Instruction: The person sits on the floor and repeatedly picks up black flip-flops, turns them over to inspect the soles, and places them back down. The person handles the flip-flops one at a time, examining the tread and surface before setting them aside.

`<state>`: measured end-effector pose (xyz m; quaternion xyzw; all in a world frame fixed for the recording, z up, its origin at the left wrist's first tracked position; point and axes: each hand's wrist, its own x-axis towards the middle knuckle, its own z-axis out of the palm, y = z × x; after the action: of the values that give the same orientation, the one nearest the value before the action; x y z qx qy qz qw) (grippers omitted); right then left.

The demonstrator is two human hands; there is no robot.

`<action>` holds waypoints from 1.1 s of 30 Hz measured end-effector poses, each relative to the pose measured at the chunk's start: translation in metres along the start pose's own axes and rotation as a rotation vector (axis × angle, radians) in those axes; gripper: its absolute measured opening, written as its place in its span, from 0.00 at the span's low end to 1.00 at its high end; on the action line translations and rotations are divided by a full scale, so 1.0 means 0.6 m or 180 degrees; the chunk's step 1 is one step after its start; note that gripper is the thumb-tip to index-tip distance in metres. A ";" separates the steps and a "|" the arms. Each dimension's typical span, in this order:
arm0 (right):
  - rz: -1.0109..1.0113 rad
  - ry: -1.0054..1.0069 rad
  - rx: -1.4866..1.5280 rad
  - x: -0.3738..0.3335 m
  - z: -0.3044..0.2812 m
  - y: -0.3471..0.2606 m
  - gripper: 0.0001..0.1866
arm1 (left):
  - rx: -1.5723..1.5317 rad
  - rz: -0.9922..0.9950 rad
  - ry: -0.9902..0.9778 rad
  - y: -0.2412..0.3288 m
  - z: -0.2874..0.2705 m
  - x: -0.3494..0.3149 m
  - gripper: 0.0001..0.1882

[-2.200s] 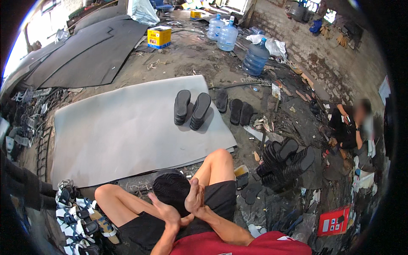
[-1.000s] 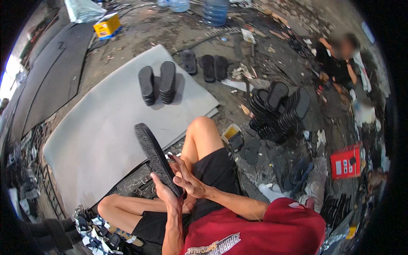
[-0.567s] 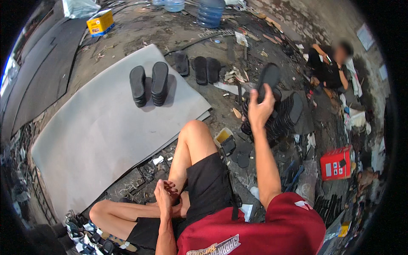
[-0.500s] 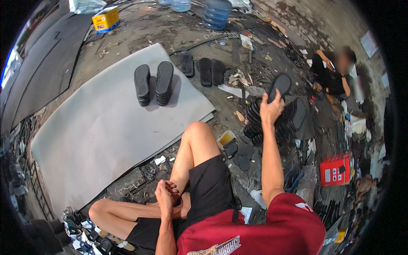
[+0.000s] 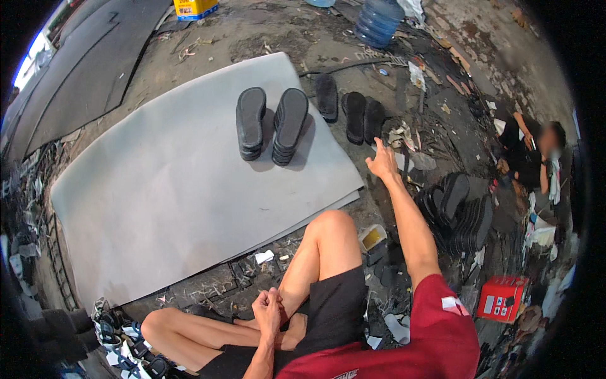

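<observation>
The right hand [image 5: 382, 161] is stretched far forward on a straight arm, fingers loosely spread and holding nothing, hovering just beside the row of three black soles [image 5: 351, 114] lying on the dirt floor at the far right edge of the grey sheet [image 5: 158, 196]. The left hand [image 5: 267, 309] is curled shut near the body, resting against the foot by the bent knee; whether it grips anything cannot be told. Two stacks of black soles [image 5: 271, 123] stand on the sheet's far part. A red box [image 5: 502, 298] lies near right, a yellow box [image 5: 196, 7] far left, a blue water jug [image 5: 379, 22] far right.
</observation>
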<state>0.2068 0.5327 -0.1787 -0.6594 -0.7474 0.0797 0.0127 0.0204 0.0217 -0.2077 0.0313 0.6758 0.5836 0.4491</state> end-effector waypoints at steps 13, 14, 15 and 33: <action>0.0175 -0.0004 0.0155 0.229 0.144 0.055 0.46 | -0.0612 -0.1170 0.0511 0.059 0.026 -0.004 0.20; 0.0117 -0.0077 0.0278 0.224 0.141 0.062 0.44 | -0.0651 -0.1193 0.0527 0.054 0.023 -0.005 0.20; 0.0064 -0.0114 0.0401 0.225 0.133 0.067 0.42 | -0.0518 -0.1186 0.0557 0.060 0.029 -0.004 0.20; 0.0887 0.1722 0.2952 -0.009 -0.018 0.009 0.34 | 0.1435 0.1733 0.0311 0.083 0.055 -0.037 0.11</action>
<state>0.2144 0.5291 -0.1681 -0.6744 -0.5097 0.2292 0.4826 0.0311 0.0501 -0.1515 0.2807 0.7752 0.5189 0.2261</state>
